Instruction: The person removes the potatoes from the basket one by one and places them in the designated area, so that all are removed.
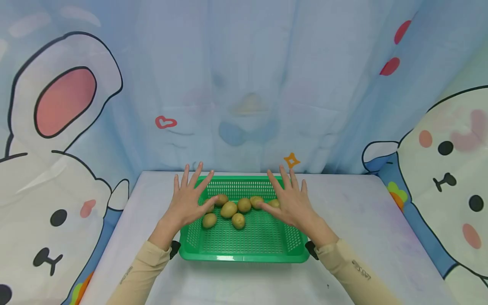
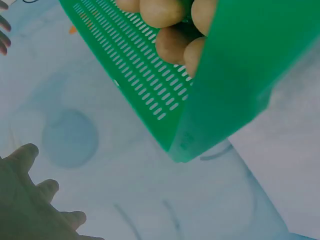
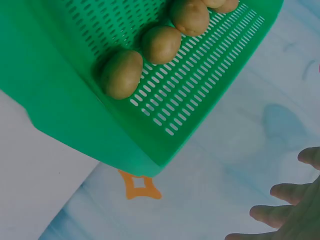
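Left hand: the left hand (image 1: 189, 199) is seen flat and fully spread over the left part of the green basket (image 1: 244, 250); nothing is gripped, and the thumb tip is placed near one potato
Right hand: the right hand (image 1: 290, 201) is spread in the same way over the right part of the basket; nothing is held, and its thumb is pointed toward the potatoes (image 1: 233, 209)
Fingers: in the left wrist view only the fingertips (image 2: 27, 152) are shown, against the blue cloth
Basket: it is set on the table (image 1: 366, 237), close to the back edge, between the two forearms; its walls and floor are pierced with slots
Potatoes: a small group is gathered in the far half of the basket, some touching each other; three (image 3: 161, 44) are seen in a row in the right wrist view
Sleeves: beige sleeves (image 1: 347, 267) are worn on both forearms
Background: a blue cloth with cartoon rabbits (image 1: 57, 203) is hung behind and beside the table
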The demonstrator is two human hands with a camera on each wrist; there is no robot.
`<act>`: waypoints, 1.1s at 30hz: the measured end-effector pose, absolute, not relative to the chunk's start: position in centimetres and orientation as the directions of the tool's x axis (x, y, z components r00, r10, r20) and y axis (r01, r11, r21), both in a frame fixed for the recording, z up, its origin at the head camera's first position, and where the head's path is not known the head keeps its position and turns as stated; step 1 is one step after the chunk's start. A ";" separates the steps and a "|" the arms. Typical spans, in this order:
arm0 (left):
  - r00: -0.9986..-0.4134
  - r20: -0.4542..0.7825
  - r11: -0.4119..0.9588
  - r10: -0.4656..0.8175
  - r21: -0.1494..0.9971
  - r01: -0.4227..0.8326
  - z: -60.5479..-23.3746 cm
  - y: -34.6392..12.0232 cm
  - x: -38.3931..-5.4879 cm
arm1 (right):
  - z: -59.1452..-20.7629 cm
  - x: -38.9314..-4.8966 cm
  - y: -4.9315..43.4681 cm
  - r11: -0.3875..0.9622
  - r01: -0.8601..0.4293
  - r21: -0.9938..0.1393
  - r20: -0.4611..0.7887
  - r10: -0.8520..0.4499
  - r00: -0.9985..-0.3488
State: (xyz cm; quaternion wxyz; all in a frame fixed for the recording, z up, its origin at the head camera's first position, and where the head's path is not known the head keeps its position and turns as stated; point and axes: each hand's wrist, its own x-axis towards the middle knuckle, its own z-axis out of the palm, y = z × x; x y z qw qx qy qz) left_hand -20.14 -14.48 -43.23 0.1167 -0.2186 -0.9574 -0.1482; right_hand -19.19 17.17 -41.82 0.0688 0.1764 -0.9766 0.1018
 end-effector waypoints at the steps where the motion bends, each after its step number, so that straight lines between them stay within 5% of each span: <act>1: -0.879 0.284 0.862 0.383 0.231 0.451 -43.4 -14.6 -20.2 | -41.8 -19.3 17.2 0.917 -0.358 -0.176 0.166 -0.331 -0.929; 17: -0.907 0.207 0.848 0.368 0.325 0.418 -46.5 -16.1 -21.6 | -42.4 -20.4 16.8 0.901 -0.372 -0.223 0.133 -0.350 -0.927; 33: -0.920 0.156 0.796 0.359 0.464 0.389 -50.6 -16.8 -21.2 | -44.3 -22.1 17.1 0.824 -0.301 -0.480 -0.117 -0.400 -0.909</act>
